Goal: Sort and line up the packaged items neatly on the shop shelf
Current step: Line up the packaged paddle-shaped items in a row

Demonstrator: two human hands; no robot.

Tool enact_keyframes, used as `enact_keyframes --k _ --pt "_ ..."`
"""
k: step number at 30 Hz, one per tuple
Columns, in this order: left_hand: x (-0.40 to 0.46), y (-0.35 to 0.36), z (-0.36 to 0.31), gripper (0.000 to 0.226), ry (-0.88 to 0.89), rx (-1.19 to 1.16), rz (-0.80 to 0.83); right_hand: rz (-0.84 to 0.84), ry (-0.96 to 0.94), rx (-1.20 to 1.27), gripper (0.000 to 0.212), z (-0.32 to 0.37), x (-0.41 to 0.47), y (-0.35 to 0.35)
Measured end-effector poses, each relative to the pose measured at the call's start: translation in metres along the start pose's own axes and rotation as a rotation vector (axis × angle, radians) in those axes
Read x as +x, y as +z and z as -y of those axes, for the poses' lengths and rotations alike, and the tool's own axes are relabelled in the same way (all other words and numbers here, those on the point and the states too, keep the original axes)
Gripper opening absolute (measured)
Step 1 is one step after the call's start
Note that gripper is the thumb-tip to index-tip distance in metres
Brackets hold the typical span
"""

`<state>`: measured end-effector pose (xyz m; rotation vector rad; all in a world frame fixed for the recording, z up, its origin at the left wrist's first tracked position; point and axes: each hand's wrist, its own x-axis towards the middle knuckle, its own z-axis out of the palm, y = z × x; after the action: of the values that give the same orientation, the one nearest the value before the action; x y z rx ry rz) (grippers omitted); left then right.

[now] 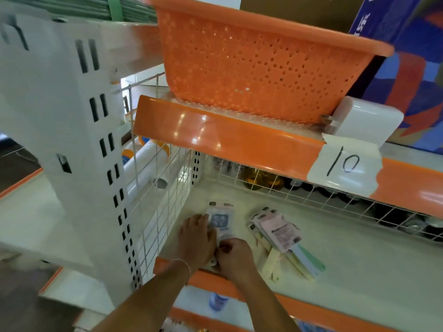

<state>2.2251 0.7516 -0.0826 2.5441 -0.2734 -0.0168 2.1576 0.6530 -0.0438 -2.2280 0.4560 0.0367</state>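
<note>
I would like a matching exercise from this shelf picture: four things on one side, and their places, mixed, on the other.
Things:
1. orange perforated basket
2. blue-printed packet stack
3. fanned pile of packets
4. label marked 10

Places:
A. on the orange edge strip of the upper shelf
B. under both hands, beside the wire side grid
C. on the upper shelf
D. loose on the lower shelf, right of the hands

Pairs: 1-C, 2-B, 3-D, 4-A

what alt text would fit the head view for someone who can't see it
Two hands, left hand and right hand, hold a stack of blue packets on a white shop shelf, beside a loose pile of pink packets. Above sits an orange perforated basket and a price label reading 10.
</note>
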Motion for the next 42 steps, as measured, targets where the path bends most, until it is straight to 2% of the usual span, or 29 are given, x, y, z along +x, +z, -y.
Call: enact_keyframes --k 3,7,10,14,18,22,24,26,29,31,33,34,38,42 --pt "0.002 0.005 0.003 0.049 0.002 0.062 0.060 -0.041 -0.075 -0.223 0.021 -0.011 0.007 0.012" --pt "0.002 0.008 0.004 0.048 0.038 0.118 0.125 -0.037 -0.138 -0.263 0.030 -0.022 0.005 0.015" --pt "0.002 0.009 0.006 0.047 0.056 0.094 0.110 -0.083 -0.193 -0.109 0.023 -0.032 -0.003 0.009" --pt "0.000 0.008 0.004 0.044 0.070 0.046 0.050 -0.236 -0.089 0.240 0.020 -0.041 -0.004 -0.002" --pt "0.000 0.009 0.008 0.034 0.064 0.105 -0.018 -0.323 -0.195 0.277 0.014 -0.047 -0.007 0.007" --pt "0.003 0.012 0.007 0.063 0.069 0.192 0.051 -0.340 -0.281 0.299 0.014 -0.050 -0.009 0.007" --pt "0.005 0.015 0.012 0.059 0.079 0.157 0.013 -0.356 -0.302 0.301 0.015 -0.051 -0.007 -0.004" --pt "0.004 0.017 0.014 0.049 0.081 0.069 -0.053 -0.462 -0.371 0.214 0.015 -0.053 -0.002 -0.023" --pt "-0.002 0.011 0.008 0.018 0.095 -0.035 -0.166 -0.632 -0.444 -0.070 0.019 -0.061 0.016 -0.058" --pt "-0.004 0.006 0.004 0.008 0.098 -0.068 -0.209 -0.516 -0.230 -0.281 0.040 -0.062 0.023 -0.082" --pt "-0.005 0.004 0.003 0.008 0.072 -0.093 -0.209 -0.298 0.005 -0.436 0.069 -0.065 0.028 -0.098" --pt "-0.005 0.003 0.003 0.012 0.042 -0.115 -0.206 -0.233 0.054 -0.461 0.078 -0.067 0.030 -0.102" --pt "-0.006 0.005 0.005 0.033 -0.059 -0.106 -0.174 -0.197 0.050 -0.407 0.079 -0.069 0.030 -0.109" --pt "-0.005 0.004 0.005 0.033 -0.056 -0.074 -0.171 -0.183 0.076 -0.373 0.077 -0.065 0.030 -0.115"
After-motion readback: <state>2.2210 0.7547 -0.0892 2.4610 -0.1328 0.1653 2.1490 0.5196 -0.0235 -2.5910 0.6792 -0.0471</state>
